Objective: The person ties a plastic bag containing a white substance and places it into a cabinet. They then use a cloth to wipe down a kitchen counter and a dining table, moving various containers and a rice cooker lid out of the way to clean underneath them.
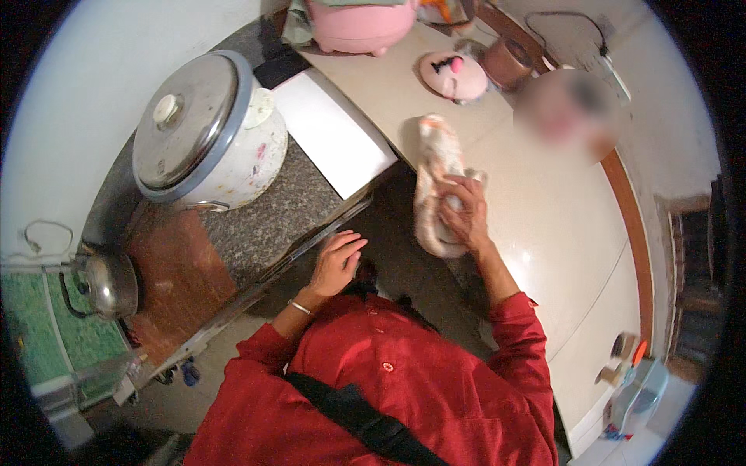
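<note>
My right hand presses on a bunched cloth, white with orange markings, and its fingers curl into the folds. The cloth lies along the near edge of a cream counter. In front of my body hovers my left hand, empty, with its fingers extended, close to the edge of the dark speckled stone counter. A round pale-pink object with a bright pink spot and dark marks sits on the cream counter beyond the cloth.
On the left stand a large white cooker with a metal lid and a metal kettle. A white sheet lies at the counter corner. Farther back are a pink appliance and a brown pot. A dark gap separates the counters.
</note>
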Available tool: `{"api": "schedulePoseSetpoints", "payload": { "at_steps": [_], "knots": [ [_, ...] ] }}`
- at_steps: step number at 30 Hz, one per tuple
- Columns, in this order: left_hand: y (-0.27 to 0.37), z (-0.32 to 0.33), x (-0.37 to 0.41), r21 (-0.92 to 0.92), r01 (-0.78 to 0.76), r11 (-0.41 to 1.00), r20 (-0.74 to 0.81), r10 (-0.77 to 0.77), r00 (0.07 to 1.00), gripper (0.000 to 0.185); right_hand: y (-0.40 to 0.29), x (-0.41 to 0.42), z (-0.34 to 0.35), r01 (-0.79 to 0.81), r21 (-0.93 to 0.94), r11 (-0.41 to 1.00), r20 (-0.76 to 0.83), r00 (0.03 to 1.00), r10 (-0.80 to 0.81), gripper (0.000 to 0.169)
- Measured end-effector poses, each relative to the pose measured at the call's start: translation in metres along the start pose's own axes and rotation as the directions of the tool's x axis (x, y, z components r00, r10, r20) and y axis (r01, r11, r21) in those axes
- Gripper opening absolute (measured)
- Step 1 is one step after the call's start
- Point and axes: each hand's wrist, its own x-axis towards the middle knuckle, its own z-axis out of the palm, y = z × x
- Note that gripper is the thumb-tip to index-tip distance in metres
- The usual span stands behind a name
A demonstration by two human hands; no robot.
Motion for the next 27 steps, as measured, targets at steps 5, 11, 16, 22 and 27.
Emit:
{"api": "schedulePoseSetpoints", "payload": {
  "at_steps": [5, 11, 16, 22, 27],
  "knots": [
    [-0.01, -0.028, -0.031, 0.048, 0.159, 0.986, -0.181, -0.148, 0.972, 0.027, -0.093, 0.148, 0.055, 0.277, 0.236, 0.931, -0.278, 0.938, -0.208, 0.019],
    [-0.004, -0.035, -0.09, 0.102, 0.336, 0.936, -0.318, -0.289, 0.903, 0.03, -0.091, 0.266, 0.179, 0.226, -0.056, 0.973, -0.008, 0.974, -0.227, 0.036],
    [0.007, -0.027, -0.122, 0.05, 0.492, 0.869, -0.379, -0.439, 0.815, 0.033, -0.092, 0.27, 0.257, 0.251, -0.423, 0.871, 0.445, 0.895, -0.041, 0.067],
    [0.008, -0.022, -0.099, 0.024, 0.43, 0.903, -0.32, -0.401, 0.859, 0.033, -0.06, 0.215, 0.246, 0.451, -0.344, 0.824, 0.521, 0.821, -0.233, 0.057],
    [0.006, -0.025, -0.081, 0.015, 0.346, 0.938, -0.32, -0.323, 0.891, 0.031, -0.066, 0.024, 0.132, 0.524, -0.281, 0.804, 0.682, 0.698, -0.216, 0.064]
  ]
}}
